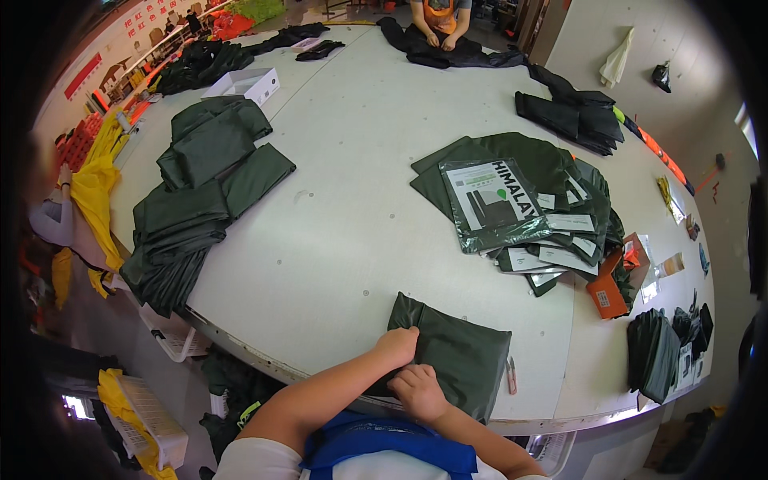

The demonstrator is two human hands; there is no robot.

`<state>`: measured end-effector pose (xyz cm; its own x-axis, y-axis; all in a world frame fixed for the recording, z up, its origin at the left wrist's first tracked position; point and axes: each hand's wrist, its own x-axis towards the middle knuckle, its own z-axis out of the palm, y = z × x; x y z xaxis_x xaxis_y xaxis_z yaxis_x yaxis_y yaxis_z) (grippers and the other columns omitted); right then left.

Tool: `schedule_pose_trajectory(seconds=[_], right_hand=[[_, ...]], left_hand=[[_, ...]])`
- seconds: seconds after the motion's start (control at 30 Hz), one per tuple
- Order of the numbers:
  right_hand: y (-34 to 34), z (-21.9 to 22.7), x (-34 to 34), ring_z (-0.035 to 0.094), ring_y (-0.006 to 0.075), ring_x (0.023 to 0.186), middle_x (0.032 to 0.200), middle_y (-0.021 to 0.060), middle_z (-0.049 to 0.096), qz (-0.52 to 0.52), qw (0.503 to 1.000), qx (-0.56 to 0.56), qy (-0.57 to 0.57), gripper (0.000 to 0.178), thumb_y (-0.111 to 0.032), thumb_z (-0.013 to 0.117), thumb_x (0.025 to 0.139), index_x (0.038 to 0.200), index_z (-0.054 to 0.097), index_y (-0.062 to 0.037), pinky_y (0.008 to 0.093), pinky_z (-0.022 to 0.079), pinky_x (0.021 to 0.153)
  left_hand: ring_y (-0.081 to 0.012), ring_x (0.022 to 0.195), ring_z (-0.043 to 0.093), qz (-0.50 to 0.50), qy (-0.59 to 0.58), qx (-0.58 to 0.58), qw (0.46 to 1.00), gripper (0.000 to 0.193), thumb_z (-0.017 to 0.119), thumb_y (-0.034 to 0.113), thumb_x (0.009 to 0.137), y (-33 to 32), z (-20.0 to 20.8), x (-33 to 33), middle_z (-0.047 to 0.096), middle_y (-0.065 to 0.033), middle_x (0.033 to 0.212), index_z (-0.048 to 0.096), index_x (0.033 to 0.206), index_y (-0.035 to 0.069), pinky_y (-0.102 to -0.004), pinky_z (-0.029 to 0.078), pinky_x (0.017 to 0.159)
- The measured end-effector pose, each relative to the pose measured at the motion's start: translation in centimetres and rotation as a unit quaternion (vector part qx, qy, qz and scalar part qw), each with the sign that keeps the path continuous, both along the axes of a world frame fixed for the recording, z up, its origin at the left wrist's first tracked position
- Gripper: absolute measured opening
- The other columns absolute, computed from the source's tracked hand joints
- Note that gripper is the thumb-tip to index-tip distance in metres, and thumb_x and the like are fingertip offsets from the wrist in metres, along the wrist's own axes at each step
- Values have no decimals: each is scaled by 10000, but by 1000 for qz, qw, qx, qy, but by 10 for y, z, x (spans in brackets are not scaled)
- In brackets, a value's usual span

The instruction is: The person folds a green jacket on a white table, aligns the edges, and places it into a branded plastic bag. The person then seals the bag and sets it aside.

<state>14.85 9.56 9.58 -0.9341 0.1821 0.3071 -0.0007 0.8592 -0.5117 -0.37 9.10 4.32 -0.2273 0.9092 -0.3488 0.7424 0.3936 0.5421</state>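
A folded dark green garment [464, 352] with a smooth, slightly shiny surface lies at the near edge of the table in front of me. My left hand [398, 346] is closed on its left side, the fingers pinching the fabric near a fold. Just below, my right hand [420, 392] has its fingers curled on the same garment near the front left; part of its grip is hidden. A small cutter knife [511, 376] lies on the table beside the garment's right edge.
Stacks of folded green garments [192, 212] lie on the left. At the right sits a pile of packaged garments [496, 204], beside an orange box [608, 292]. More folded garments [652, 352] stand at the right edge. Across the table, another person's hands [440, 40] handle black fabric.
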Motion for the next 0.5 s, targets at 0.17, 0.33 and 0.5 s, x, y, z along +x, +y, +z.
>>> schedule_pose_trajectory(seconds=[0.17, 0.33, 0.5], right_hand=[[-1, 8, -2, 558, 241, 987, 942, 89, 579, 3, 1000, 21, -12, 170, -138, 588, 749, 911, 612, -91, 412, 397, 931], [1, -9, 4, 570, 296, 991, 998, 123, 603, -22, 992, -125, -7, 173, -108, 646, 775, 935, 603, -59, 428, 429, 913], [30, -17, -11, 582, 285, 914, 935, 68, 636, -162, 980, -102, -45, 188, -170, 723, 728, 869, 620, -102, 426, 430, 760]], left_hand=[[-427, 764, 627, 18, -33, 8, 999, 230, 577, 209, 861, -9, 6, -5, 638, -242, 777, 517, 927, -2, -522, 493, 672], [-443, 748, 610, 24, -63, 51, 996, 216, 594, 196, 851, -19, 3, -6, 623, -247, 758, 490, 889, 10, -530, 477, 661], [-447, 712, 601, 74, -80, 116, 987, 205, 604, 164, 831, -36, -1, -5, 619, -228, 735, 475, 908, 24, -524, 469, 626]])
